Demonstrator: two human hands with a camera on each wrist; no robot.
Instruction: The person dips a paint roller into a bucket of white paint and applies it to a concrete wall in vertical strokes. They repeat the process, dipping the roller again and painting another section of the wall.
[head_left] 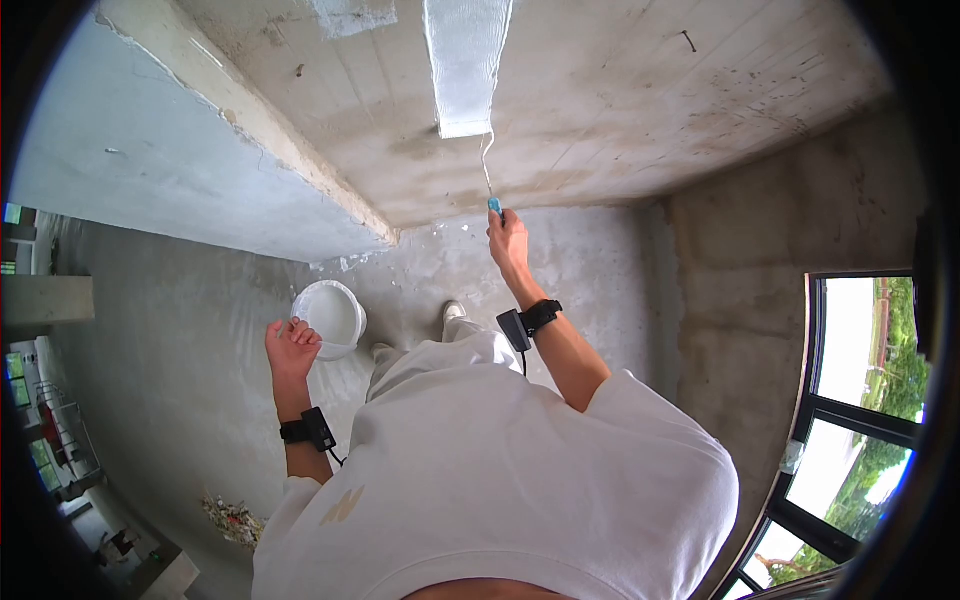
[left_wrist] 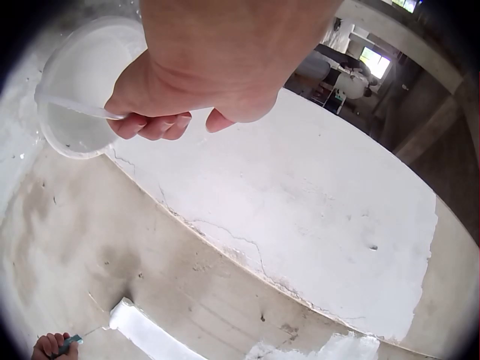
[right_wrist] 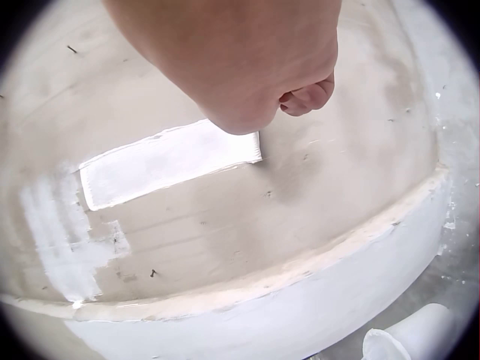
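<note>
My right hand (head_left: 510,243) grips the blue handle (head_left: 495,205) of a paint roller. A thin bent wire runs from the handle to the white roller end (head_left: 466,129), which lies on the bare wall at the bottom of a wet white strip (head_left: 465,60). In the right wrist view the right hand (right_wrist: 255,67) hides the handle. My left hand (head_left: 293,350) hangs beside a white bucket (head_left: 345,345), palm up with loosely bent fingers. Its fingers overlap the bucket's pale bail handle (left_wrist: 75,107) in the left wrist view, but no handle shows in the palm from above.
A white-painted ledge (head_left: 200,170) juts out left of the bare wall. The bucket is over the concrete floor (head_left: 180,350), near my shoes (head_left: 455,312). Dark-framed windows (head_left: 850,420) line the right side. A rougher white patch (right_wrist: 67,240) marks the wall beside the strip.
</note>
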